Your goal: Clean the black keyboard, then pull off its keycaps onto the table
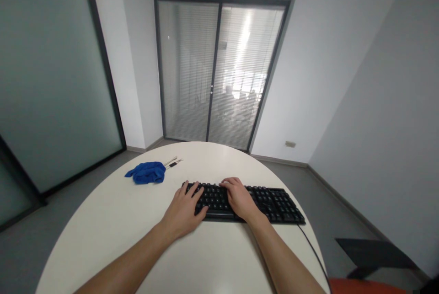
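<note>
A black computer keyboard [281, 205] lies on the round white table [113, 225]. Over its left end rests my left hand [183, 209], fingers spread on the keys and thumb near the front edge. My right hand [238, 197] lies across the middle keys, its fingers reaching to the back row and bent slightly left. Neither hand holds anything, though the right fingertips are partly hard to make out. To the left of the keyboard is a crumpled blue cloth [148, 173]. Beside it lie some thin sticks with pale ends [171, 161], one with a dark part.
From the keyboard's right end a black cable [313, 253] runs over the table's edge. An orange chair seat [363, 286] and a black armrest [375, 253] stand at the lower right. Beyond the table are a window with blinds [187, 70] and a frosted glass panel [51, 74].
</note>
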A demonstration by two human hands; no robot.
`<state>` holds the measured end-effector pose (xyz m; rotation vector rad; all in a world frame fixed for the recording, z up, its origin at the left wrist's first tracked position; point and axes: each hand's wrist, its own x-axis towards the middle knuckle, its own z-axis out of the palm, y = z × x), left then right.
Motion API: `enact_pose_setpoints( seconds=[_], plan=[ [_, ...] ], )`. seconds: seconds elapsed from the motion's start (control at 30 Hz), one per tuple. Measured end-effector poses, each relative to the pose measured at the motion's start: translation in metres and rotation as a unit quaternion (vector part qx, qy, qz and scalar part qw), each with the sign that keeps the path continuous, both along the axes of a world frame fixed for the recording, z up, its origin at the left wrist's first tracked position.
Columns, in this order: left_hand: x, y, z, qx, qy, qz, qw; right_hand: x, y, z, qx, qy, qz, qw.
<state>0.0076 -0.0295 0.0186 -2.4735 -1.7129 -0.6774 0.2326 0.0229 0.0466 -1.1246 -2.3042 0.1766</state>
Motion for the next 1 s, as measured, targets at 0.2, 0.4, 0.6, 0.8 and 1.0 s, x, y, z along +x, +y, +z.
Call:
enact_pose_setpoints(
  seconds=[0.2, 0.4, 0.6, 0.8, 1.0],
  plan=[
    [0.0, -0.001, 0.001, -0.007, -0.004, -0.001, 1.0, -0.002, -0.002, 0.002, 0.012, 0.015, -0.005, 1.0],
    [0.001, 0.0, 0.003, -0.006, -0.004, -0.008, 1.0, -0.01, -0.002, -0.001, 0.03, 0.013, -0.004, 0.999],
    [0.002, -0.002, 0.006, -0.007, 0.002, -0.006, 1.0, -0.015, -0.003, -0.002, 0.017, -0.02, -0.004, 1.0],
    [-0.003, 0.0, 0.011, -0.008, 0.0, -0.02, 1.0, -0.015, -0.006, 0.003, 0.01, -0.012, 0.0, 1.0],
    [-0.008, 0.001, 0.015, -0.007, 0.01, -0.03, 0.999, -0.012, -0.011, 0.008, -0.004, 0.003, 0.033, 0.999]
  ],
)
